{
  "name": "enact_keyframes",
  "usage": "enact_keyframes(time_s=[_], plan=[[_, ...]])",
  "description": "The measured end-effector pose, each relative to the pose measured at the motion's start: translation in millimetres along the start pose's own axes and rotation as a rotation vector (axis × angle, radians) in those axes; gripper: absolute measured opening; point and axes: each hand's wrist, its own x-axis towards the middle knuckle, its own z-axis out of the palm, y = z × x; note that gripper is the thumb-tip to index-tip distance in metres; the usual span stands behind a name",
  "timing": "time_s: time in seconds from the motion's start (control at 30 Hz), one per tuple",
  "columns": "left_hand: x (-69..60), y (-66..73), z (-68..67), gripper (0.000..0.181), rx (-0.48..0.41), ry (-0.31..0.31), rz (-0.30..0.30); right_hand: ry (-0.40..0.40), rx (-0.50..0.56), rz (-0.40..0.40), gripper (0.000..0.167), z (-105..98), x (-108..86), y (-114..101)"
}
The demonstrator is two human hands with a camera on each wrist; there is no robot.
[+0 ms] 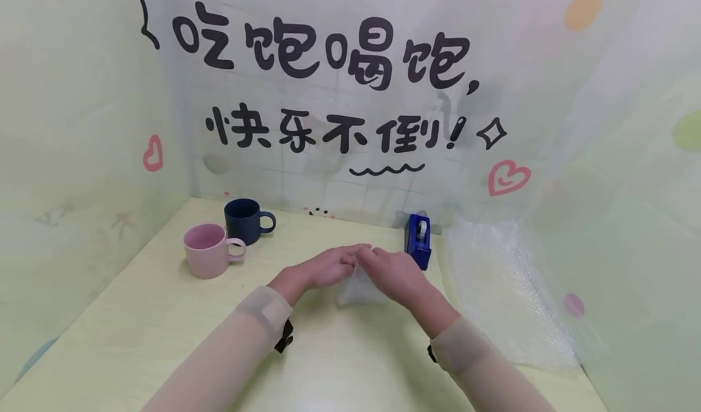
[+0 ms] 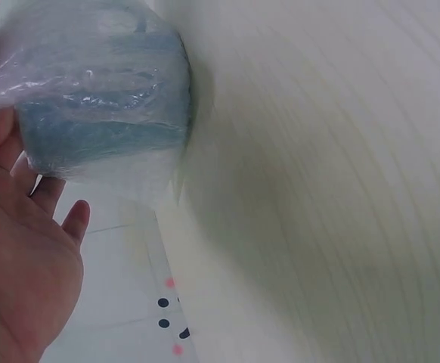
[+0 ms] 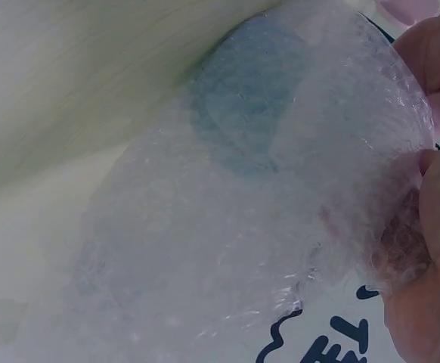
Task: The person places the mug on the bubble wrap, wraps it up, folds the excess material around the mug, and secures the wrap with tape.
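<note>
Inside the bubble wrap (image 3: 197,257), a blue object (image 2: 122,144) is left of the blue tape dispenser (image 1: 418,241), nearer the person. The left hand (image 1: 331,267) holds it near the top; the right hand (image 1: 393,273) grips the gathered wrap. A loosened grip could let this springy wrap unfold.

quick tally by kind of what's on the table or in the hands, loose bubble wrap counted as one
Unwrapped mugs: 2 (pink mug, dark blue mug)
Bubble-wrapped bundle: 1
Tape dispenser: 1
Loose bubble wrap: 1
Total: 5
</note>
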Motion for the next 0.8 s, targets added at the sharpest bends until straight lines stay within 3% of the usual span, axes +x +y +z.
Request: enact_keyframes(time_s=[0.07, 0.17, 0.23, 0.43, 0.53, 0.67, 0.7, 0.8], plan=[[-0.7, 0.0, -0.3, 0.059, -0.042, 0.002, 0.002, 0.015, -0.028, -0.035, 0.01, 0.0, 2.2, 2.0], [-0.3, -1.5, 0.0, 0.042, -0.038, -0.009, 0.014, 0.027, -0.071, -0.084, 0.005, 0.1, 4.6, 4.3], [-0.1, -2.1, 0.0, 0.034, -0.02, -0.009, 0.025, 0.024, -0.062, -0.083, 0.004, -0.5, 6.0, 4.6], [0.7, -3.4, 0.0, 0.038, 0.024, 0.012, 0.011, 0.028, 0.008, -0.026, 0.012, -4.0, 5.4, 5.5], [2.0, -2.7, 0.2, 0.036, 0.04, 0.01, 0.015, 0.191, -0.002, -0.075, 0.02, -6.4, -2.1, 12.1], [1.9, -1.0, 1.6, 0.035, 0.026, 0.012, 0.001, 0.405, -0.124, -0.239, 0.022, -11.8, -17.1, 22.3], [1.5, -0.8, 1.8, 0.037, 0.018, 0.018, 0.0, 0.413, -0.149, -0.273, 0.021, -12.2, -20.7, 24.3], [0.7, -0.1, 3.0, 0.045, -0.019, 0.043, -0.011, 0.294, -0.155, -0.29, 0.026, -8.8, -30.6, 28.3]])
